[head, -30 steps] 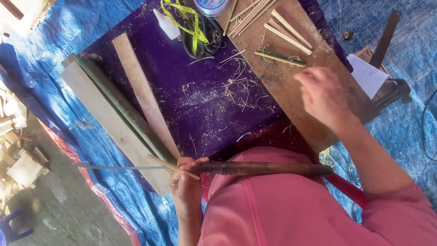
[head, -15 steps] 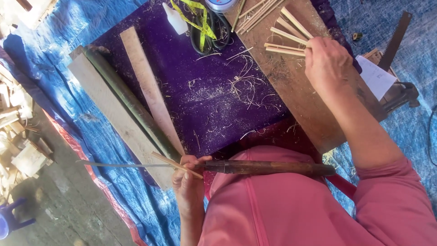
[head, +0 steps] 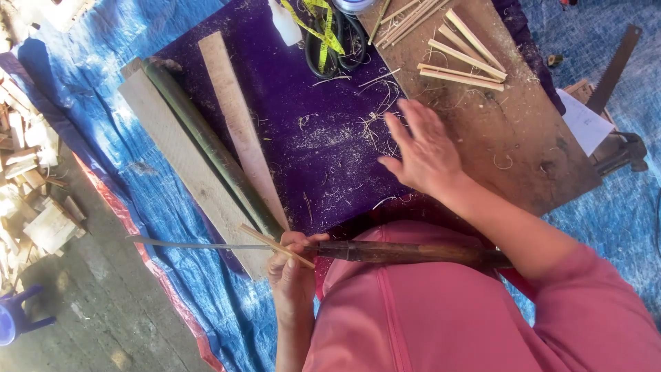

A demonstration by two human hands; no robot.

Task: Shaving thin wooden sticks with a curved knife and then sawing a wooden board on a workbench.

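We see the left hand [head: 292, 265] closed around a thin bamboo sliver [head: 275, 246], pinching it against the blade of a long knife [head: 227, 246] whose dark wooden handle [head: 413, 253] lies across the lap of the person in the pink shirt [head: 447, 317]; whether the hand also grips the knife itself we cannot tell; the blade points out to the left over the blue tarp [head: 172, 207], and the sliver crosses it at a slant; the right hand [head: 423, 151] is wide open, fingers spread, palm down, holding nothing, hovering over the near edge of the brown wooden board [head: 509, 131] where it meets the purple cloth [head: 310, 138]; farther up on that board lie several cut bamboo sticks [head: 461, 58], well apart from the hand; on the purple cloth rest a green bamboo pole [head: 206, 145] between two pale flat slats [head: 241, 124], all just beyond the left hand; a yellow measuring tape [head: 320, 24] lies coiled at the top, and a saw [head: 613, 69] rests on the tarp at the right
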